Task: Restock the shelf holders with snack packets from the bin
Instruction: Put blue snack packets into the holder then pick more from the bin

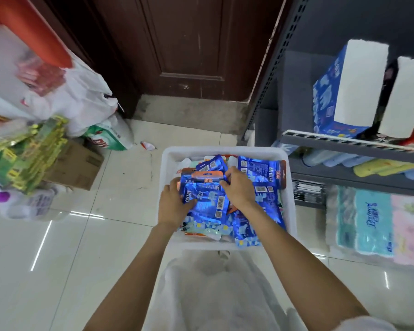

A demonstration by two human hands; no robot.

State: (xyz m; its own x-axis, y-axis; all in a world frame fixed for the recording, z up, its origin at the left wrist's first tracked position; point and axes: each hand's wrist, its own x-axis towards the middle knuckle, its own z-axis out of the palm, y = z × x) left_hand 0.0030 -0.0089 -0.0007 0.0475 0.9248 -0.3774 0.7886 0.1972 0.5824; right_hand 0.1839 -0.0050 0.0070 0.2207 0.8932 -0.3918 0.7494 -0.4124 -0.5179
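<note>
Both hands gather blue packets in the white bin, centre frame: left hand gripping the stack, right hand pinching its orange header. Light, slippery foil; hold by headers.

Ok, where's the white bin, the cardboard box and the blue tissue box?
white bin (221, 150), head view, far rim.
cardboard box (80, 163), head view, top flap.
blue tissue box (325, 99), head view, blue printed side.

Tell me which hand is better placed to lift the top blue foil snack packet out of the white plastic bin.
Right, probably. The right hand already pinches the orange header of the top blue foil snack packet; the left hand lies against its left side, steadying the pile in the white plastic bin.
</note>
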